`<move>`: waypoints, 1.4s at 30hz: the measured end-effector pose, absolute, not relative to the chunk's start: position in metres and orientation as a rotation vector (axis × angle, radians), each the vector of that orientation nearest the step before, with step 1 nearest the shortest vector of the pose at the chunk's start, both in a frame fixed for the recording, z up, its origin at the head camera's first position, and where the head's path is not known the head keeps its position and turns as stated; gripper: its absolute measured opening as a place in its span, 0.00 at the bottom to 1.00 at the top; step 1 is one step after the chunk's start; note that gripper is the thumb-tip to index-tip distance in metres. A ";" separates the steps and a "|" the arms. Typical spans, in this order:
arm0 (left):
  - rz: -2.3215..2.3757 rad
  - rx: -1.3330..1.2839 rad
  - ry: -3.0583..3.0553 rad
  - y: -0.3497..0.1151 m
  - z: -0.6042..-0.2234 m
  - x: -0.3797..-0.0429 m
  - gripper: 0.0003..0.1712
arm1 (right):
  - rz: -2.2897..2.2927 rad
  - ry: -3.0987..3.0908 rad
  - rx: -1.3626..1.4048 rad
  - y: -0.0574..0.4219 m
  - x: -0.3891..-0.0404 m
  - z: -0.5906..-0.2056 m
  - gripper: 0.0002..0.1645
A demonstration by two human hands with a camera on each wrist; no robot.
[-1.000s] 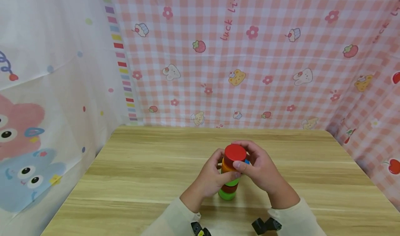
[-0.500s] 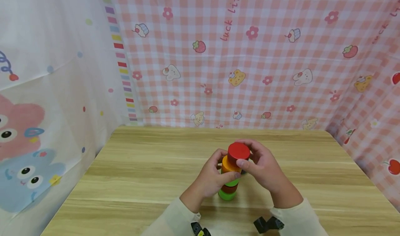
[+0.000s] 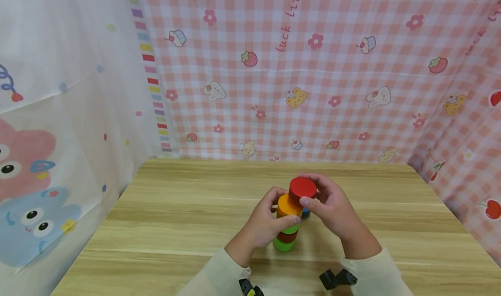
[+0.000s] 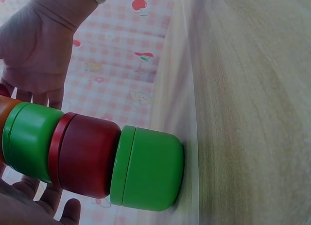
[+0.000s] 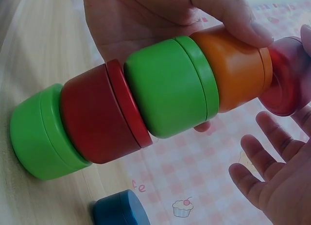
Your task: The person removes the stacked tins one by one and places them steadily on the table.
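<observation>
A column of small round lidded jars stands on the table: a green jar at the bottom, a dark red jar, another green jar, then an orange jar. My left hand grips the column round the orange jar, thumb across its near side. Between thumb and fingers, my right hand holds a red jar, slightly tilted, above and to the right of the orange one. In the head view the red jar overlaps the orange top's far right edge.
Behind the column, on the wooden table, sits a blue jar, partly hidden in the head view. A pink checked cloth hangs along the table's back edge, and a white printed cloth hangs at the left.
My right hand has shifted the red jar rightward off the orange jar, uncovering the orange top. My left hand has stayed in place on the column.
</observation>
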State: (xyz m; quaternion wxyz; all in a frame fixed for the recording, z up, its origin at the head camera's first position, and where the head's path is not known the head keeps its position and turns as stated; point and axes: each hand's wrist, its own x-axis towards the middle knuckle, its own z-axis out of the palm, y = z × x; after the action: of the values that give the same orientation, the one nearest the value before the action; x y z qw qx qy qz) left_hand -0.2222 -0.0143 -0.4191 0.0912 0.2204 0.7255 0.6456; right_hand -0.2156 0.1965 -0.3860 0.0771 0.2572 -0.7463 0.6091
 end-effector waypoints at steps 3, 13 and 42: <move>1.917 0.661 2.157 -0.014 -0.419 -0.222 0.25 | 1.827 -2.241 0.757 0.198 -0.215 -0.386 0.25; 1.914 0.683 2.159 -0.014 -0.420 -0.223 0.24 | 1.837 -2.240 0.720 0.201 -0.216 -0.385 0.25; 1.929 0.685 2.147 -0.014 -0.422 -0.224 0.24 | 1.819 -2.240 0.647 0.211 -0.223 -0.389 0.24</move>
State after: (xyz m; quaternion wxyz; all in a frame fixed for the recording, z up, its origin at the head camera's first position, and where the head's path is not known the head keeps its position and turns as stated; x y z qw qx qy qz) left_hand -0.2241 -0.0136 -0.4216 0.0874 0.2301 0.7211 0.6477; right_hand -0.2235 0.2106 -0.3891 0.0922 0.2178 -0.7543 0.6125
